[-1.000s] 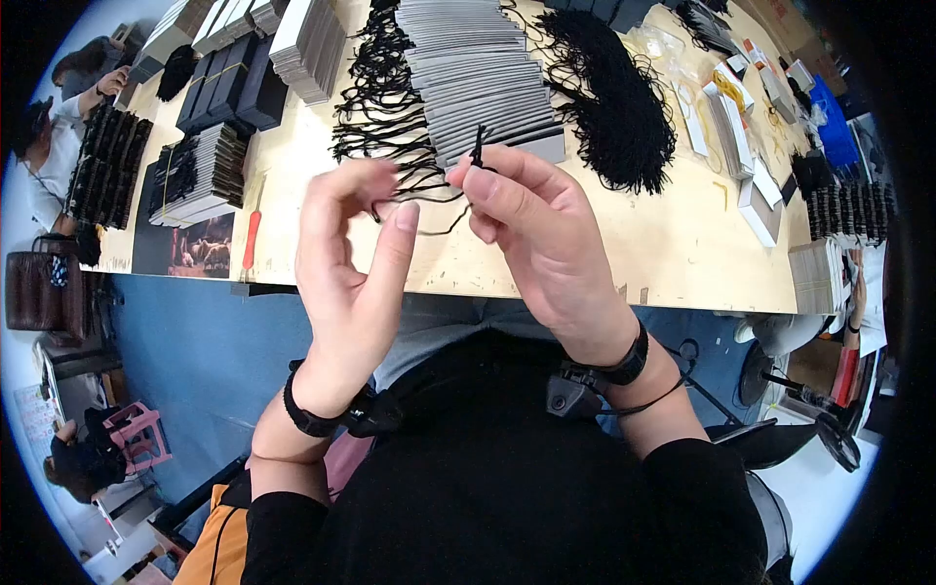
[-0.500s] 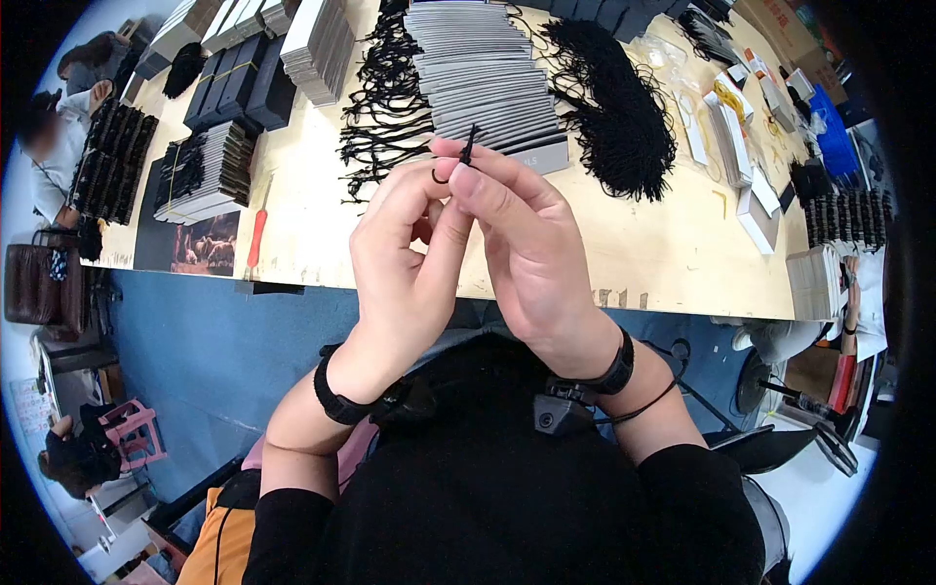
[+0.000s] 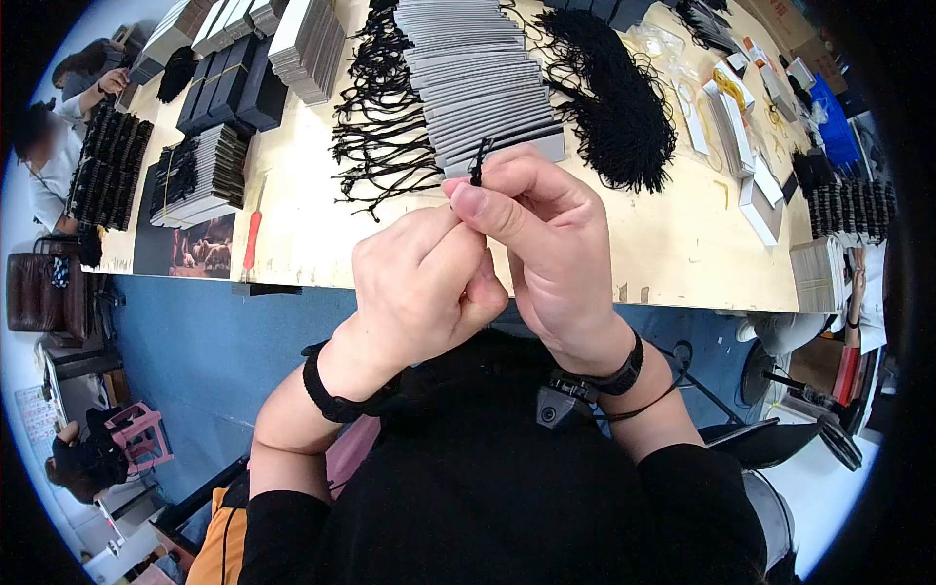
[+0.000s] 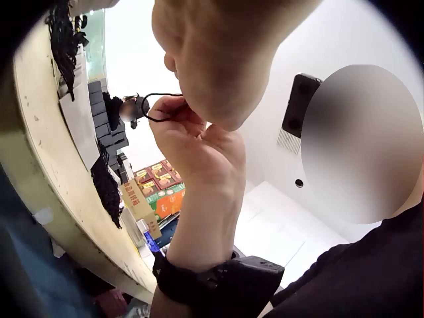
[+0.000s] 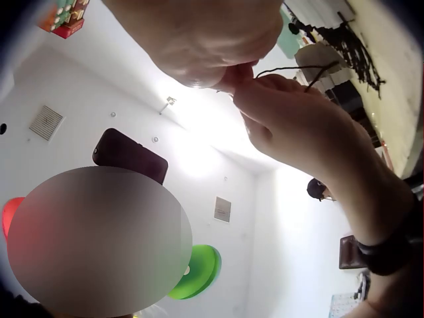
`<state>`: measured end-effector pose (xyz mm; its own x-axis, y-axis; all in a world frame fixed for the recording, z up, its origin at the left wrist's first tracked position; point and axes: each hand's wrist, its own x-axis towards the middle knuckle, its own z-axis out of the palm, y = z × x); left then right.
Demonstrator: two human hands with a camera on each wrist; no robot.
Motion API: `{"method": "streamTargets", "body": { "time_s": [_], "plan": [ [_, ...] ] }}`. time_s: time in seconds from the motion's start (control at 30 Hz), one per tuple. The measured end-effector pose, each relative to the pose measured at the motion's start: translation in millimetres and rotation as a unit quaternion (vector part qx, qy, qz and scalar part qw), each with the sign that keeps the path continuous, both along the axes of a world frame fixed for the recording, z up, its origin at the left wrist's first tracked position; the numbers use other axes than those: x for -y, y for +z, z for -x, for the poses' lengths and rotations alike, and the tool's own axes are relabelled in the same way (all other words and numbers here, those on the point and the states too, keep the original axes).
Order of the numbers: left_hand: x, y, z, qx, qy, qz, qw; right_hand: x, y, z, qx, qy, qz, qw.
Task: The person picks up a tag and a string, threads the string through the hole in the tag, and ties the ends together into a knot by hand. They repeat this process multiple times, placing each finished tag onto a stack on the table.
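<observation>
A black cord (image 3: 477,168) stands up from the fingertips of the right hand (image 3: 556,244), whose thumb and index finger pinch it. The left hand (image 3: 419,278) is curled against the right fingertips, knuckles up; what its fingers hold is hidden in the head view. A thin loop of the cord (image 4: 147,108) sticks out between the two hands in the left wrist view. In the right wrist view the cord (image 5: 291,68) extends past the left hand (image 5: 298,126). Beyond the hands lies a long row of grey-edged cards (image 3: 478,78), with knotted black cords (image 3: 385,146) along its left side.
A heap of black cords (image 3: 624,117) lies right of the cards. Black boxes (image 3: 229,83), a banded card stack (image 3: 210,180) and a red-handled tool (image 3: 253,239) are on the left. White boxes (image 3: 760,210) stand at right. Other people sit at the far left.
The left hand moved in from the left to meet the right fingertips, then turned knuckles up with its fingers curled. The right hand keeps its pinch on the cord.
</observation>
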<state>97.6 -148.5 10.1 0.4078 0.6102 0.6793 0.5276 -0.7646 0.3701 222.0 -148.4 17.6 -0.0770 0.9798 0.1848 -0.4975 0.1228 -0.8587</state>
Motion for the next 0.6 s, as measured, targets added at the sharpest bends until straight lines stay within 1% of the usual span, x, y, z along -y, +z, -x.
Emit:
{"method": "streamTargets", "body": {
  "time_s": [0.07, 0.13, 0.2, 0.3, 0.33, 0.4, 0.43, 0.47, 0.53, 0.57, 0.6],
  "plan": [
    [1, 1, -1, -0.007, 0.000, -0.002, 1.000, -2, 0, -2, 0.033, 0.001, -0.007, 0.999],
    [1, 1, -2, -0.014, 0.000, -0.003, 1.000, -5, 3, -3, 0.041, -0.004, -0.020, 0.999],
    [-1, 2, -3, -0.010, -0.007, -0.032, 0.999, -6, 4, -2, 0.049, -0.006, -0.034, 0.998],
    [-2, 2, -1, -0.024, -0.015, -0.020, 0.999, -10, 3, -2, 0.036, 0.002, -0.028, 0.999],
    [-2, 3, 0, -0.023, -0.014, -0.021, 0.999, -12, 1, -2, 0.016, -0.002, -0.030, 0.999],
    [-2, 5, 2, -0.028, -0.010, 0.006, 1.000, -12, 2, -2, -0.002, -0.004, -0.031, 1.000],
    [-1, 4, 4, -0.028, -0.008, 0.005, 1.000, -12, 7, -3, -0.014, 0.025, 0.008, 1.000],
    [0, 3, 7, 0.009, -0.008, 0.032, 0.999, -13, 11, -4, -0.026, 0.053, 0.045, 0.997],
    [7, 9, 12, 0.087, -0.003, 0.104, 0.991, -15, 14, -10, -0.017, 0.070, 0.059, 0.996],
    [8, 14, 18, 0.087, 0.013, 0.099, 0.991, -15, 15, -13, -0.007, 0.089, 0.075, 0.993],
    [10, 12, 25, 0.110, 0.055, 0.103, 0.987, -15, 16, -14, 0.001, 0.091, 0.082, 0.992]
  ]
}}
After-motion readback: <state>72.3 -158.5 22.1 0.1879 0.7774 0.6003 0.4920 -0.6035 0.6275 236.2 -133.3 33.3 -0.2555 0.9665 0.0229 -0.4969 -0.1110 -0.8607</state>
